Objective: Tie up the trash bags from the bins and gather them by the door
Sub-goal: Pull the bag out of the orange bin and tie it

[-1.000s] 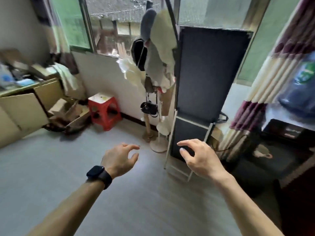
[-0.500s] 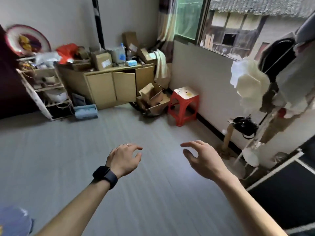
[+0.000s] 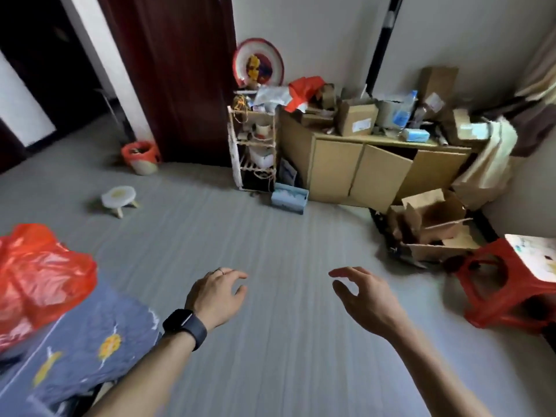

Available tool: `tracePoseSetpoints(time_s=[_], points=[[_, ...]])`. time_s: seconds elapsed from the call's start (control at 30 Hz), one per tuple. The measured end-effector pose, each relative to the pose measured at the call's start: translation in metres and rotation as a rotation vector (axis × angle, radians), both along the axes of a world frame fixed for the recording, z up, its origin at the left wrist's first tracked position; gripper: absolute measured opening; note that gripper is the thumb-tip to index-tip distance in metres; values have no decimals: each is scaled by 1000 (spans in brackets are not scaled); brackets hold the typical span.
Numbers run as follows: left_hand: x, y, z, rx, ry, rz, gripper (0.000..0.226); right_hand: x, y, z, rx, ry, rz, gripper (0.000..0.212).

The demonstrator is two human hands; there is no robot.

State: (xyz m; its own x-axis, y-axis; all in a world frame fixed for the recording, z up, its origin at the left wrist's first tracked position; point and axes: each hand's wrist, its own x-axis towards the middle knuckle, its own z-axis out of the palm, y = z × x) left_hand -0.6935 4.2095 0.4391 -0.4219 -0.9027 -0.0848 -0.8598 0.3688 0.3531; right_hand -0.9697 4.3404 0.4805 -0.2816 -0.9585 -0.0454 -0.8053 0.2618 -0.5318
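Head view of a room with a grey striped floor [image 3: 270,230]. The left hand [image 3: 215,296], with a black smartwatch [image 3: 185,325] on its wrist and a thin ring [image 3: 220,270] on one finger, and the right hand [image 3: 365,296] are held out side by side above the floor, apart from each other. Each grip is wide and loose, fingers gently curved, holding nothing. A small round bin [image 3: 142,167] lined with a red-orange plastic liner bag [image 3: 140,149] stands on the floor at far left, just beside the dark red wooden door [image 3: 180,79]. A crumpled red-orange plastic bag [image 3: 39,275] lies at the near left edge on a blue patterned bedcover [image 3: 84,341]; whether it is tied cannot be told. Between bin and bag stands a low white round stool [image 3: 118,197]. Against the far wall are a white open shelf rack [image 3: 255,145] and, to its right, a tan cabinet [image 3: 337,173], one door ajar, its tabletop piled with brown cardboard cartons [image 3: 356,117]. A light blue box [image 3: 289,197] lies on the floor before the rack. Torn open cardboard boxes [image 3: 430,227] lie at right, near a red plastic stool [image 3: 508,284].
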Motion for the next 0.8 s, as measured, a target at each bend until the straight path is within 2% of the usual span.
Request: tracePoseSetpoints(time_s=[0.23,0.3,0.5,0.6,0.8], points=[[65,-132,-10,17,11,280,47,38,-214,-6,25,-25,303,24],[84,-182,-20,23,6,319,39,54,-279,-11,27,-36,348,24],[136,-339,-44,164,-32,409,35,99,-448,-17,113,-86,412,24],[147,-416,-38,170,-16,430,36,112,-526,-13,91,-94,426,23],[176,-538,-34,213,46,470,34,149,-674,-27,111,-227,424,19]])
